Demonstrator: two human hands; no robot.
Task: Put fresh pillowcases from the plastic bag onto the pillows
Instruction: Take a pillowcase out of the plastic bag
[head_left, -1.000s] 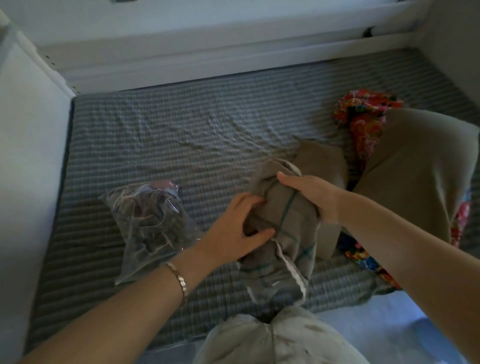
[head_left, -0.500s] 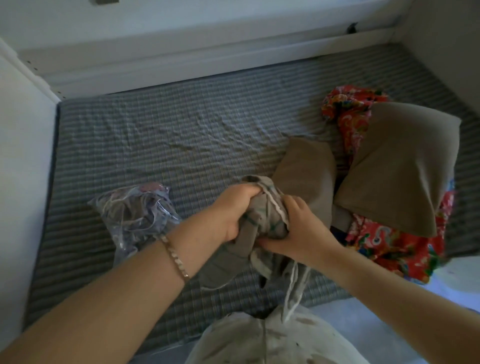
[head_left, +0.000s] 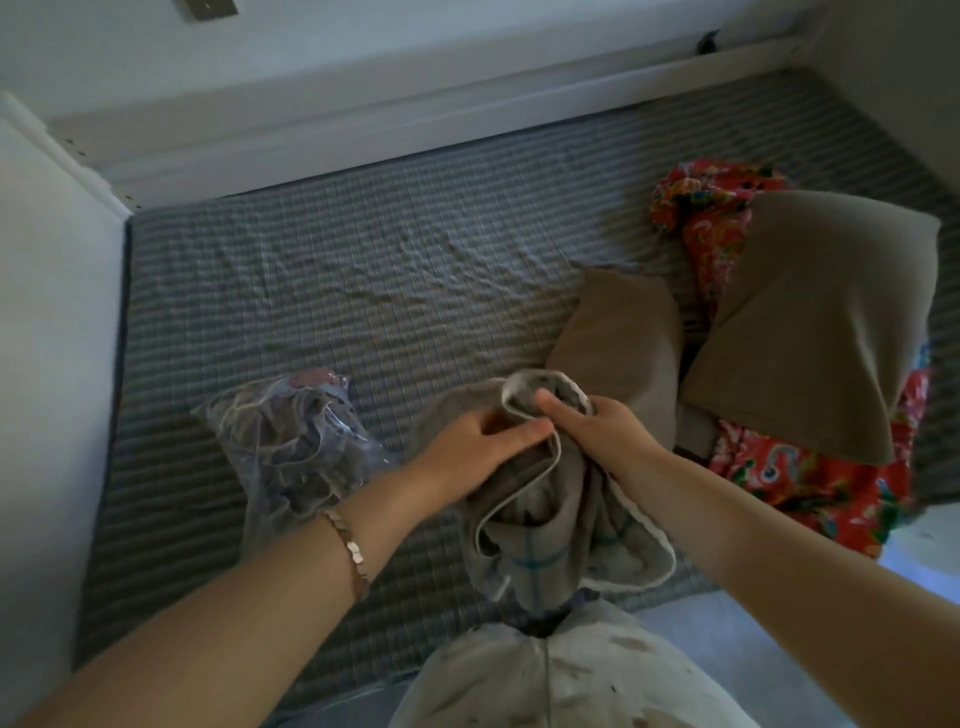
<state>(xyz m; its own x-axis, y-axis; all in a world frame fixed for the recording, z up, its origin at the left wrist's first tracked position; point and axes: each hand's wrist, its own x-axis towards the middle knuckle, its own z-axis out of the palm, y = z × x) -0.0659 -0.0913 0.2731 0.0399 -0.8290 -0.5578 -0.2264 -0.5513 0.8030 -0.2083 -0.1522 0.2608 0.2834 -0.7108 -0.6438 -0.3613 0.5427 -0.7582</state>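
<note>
Pillowcase (head_left: 540, 525) opened wider | left hand (head_left: 478, 447), right hand (head_left: 602, 431) pinch hem (white-edged)

I count 2 brown pillows (head_left: 621, 343) (head_left: 821, 317), 1 plastic bag (head_left: 291, 441), 1 grey pillowcase (head_left: 545, 525), 1 red floral cloth (head_left: 810, 483), 2 hands (head_left: 478, 452) (head_left: 608, 434), 1 bracelet (head_left: 350, 545), 1 bed (head_left: 363, 291)

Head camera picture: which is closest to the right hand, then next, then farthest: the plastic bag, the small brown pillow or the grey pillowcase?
1. grey pillowcase: gripped in the right hand itself.
2. small brown pillow: just behind that hand.
3. plastic bag: off to the left, beyond the left hand.
</note>
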